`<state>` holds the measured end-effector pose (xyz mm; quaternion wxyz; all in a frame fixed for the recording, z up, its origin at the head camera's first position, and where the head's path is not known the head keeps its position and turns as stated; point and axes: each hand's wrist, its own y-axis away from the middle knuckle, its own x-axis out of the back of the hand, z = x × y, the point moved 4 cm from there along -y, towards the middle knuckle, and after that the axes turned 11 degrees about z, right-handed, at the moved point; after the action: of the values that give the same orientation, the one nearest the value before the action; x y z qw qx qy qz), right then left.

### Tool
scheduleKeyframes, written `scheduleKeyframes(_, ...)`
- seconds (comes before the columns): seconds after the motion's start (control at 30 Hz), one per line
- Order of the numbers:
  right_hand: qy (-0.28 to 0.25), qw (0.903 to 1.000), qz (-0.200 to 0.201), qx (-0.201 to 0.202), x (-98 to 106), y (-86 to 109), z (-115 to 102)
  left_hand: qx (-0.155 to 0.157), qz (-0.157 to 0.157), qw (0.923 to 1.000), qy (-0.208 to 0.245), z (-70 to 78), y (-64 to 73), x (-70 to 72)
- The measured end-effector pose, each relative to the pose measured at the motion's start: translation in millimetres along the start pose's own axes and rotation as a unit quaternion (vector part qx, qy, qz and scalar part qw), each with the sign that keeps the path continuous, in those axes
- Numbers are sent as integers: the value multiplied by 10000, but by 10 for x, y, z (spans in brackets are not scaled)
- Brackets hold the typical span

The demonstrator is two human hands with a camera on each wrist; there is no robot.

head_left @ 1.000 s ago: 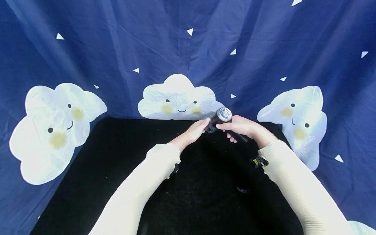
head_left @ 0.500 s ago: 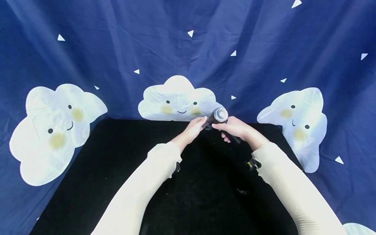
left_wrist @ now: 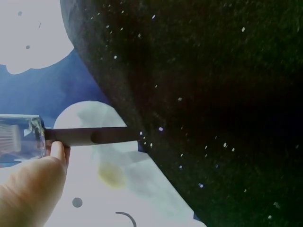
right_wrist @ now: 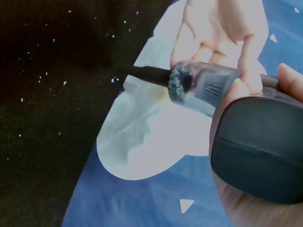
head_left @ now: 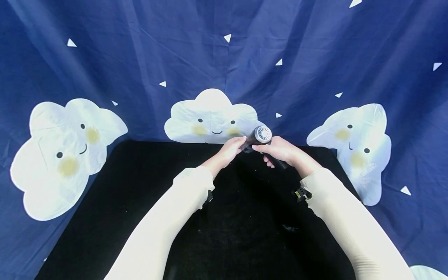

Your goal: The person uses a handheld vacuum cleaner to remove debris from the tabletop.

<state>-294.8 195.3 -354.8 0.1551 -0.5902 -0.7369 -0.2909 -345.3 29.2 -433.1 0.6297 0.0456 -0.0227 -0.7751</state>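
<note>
A black handheld vacuum cleaner point(head_left: 254, 137) with a silver vented end is held up near the table's far edge. My left hand point(head_left: 229, 149) holds the front part of it. In the left wrist view, its clear dust cup point(left_wrist: 23, 139) has a ribbed filter inside, and a long dark nozzle point(left_wrist: 94, 136) projects from it. My right hand point(head_left: 280, 149) grips the handle point(head_left: 278, 161), which slants down to the right. The right wrist view shows greyish debris point(right_wrist: 176, 85) in the cup, beside the fingers of my left hand point(right_wrist: 218, 42).
A black cloth-covered table point(head_left: 224, 233) with small pale specks spreads below my arms. A faint pale patch point(head_left: 290, 228) lies on its right side. Behind hangs a blue curtain point(head_left: 196, 50) printed with smiling clouds and white triangles.
Over the second, the vacuum cleaner and my right hand have shifted slightly left, with my left hand moving a little the same way. Both hands keep their hold.
</note>
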Motion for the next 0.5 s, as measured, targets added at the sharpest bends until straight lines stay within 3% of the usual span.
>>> scheduleKeyframes(0.2,-51,9995,283,100,-83,-51,-40,35,141,9999,-33,67,-35,66)
scheduleKeyframes(0.5,101,9990,376,233,-226,-149,-4,150,289,9995,-9,-20,-55,135)
